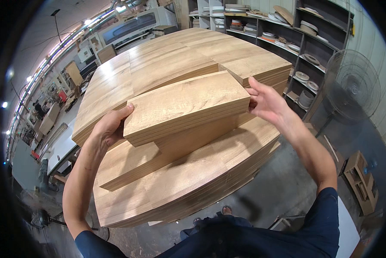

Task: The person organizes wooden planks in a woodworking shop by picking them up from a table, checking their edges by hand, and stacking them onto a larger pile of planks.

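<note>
A short stack of several light wood-grain boards [186,101] is held between my hands, above a large pile of similar boards. My left hand [113,122] grips its left end, the thumb at the top edge and the fingers partly hidden at the side. At the opposite end, my right hand [266,99] presses its fingers against the short side with the thumb raised. Below the held boards lies a lower layer of boards [180,185], with another group of boards [132,161] resting on it. Behind rises the higher part of the pile [167,56].
Dark shelves [304,41] with rolls of edging stand at the back right, near a large caged fan [352,84]. A wooden frame-like piece [360,182] is on the floor at right. Machinery [130,28] stands behind the pile, and a white-topped table [61,148] at left.
</note>
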{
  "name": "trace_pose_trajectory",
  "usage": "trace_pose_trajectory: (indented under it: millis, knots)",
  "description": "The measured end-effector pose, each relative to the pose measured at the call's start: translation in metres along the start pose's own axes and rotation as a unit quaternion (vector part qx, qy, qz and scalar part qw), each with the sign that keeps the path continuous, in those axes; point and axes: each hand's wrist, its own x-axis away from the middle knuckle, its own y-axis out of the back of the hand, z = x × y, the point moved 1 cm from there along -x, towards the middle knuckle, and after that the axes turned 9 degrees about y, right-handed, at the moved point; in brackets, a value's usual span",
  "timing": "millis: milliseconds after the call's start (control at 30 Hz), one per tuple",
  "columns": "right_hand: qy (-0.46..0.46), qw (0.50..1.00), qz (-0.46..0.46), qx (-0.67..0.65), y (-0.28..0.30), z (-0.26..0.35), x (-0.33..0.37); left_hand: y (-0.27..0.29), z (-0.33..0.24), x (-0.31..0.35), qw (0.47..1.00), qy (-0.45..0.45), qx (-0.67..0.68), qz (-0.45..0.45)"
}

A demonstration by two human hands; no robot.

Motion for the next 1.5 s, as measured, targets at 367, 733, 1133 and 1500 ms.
trace_pose_trajectory:
  millis: [367, 733, 1133, 1500]
  knots:
    - [0.327, 0.862, 0.061, 0.382, 0.03, -0.035, 0.013, -0.021, 0.09, 0.051, 0.961, -0.258, -0.097, -0.032]
    - [0.475, 0.714, -0.124, 0.499, 0.029, -0.024, -0.031, -0.072, 0.082, 0.018, 0.936, -0.302, -0.09, -0.158]
    - [0.475, 0.729, -0.159, 0.467, 0.026, -0.024, -0.042, -0.075, 0.08, 0.014, 0.922, -0.325, -0.091, -0.19]
    - [0.446, 0.769, -0.176, 0.423, 0.025, -0.021, -0.046, -0.079, 0.082, 0.011, 0.917, -0.318, -0.117, -0.208]
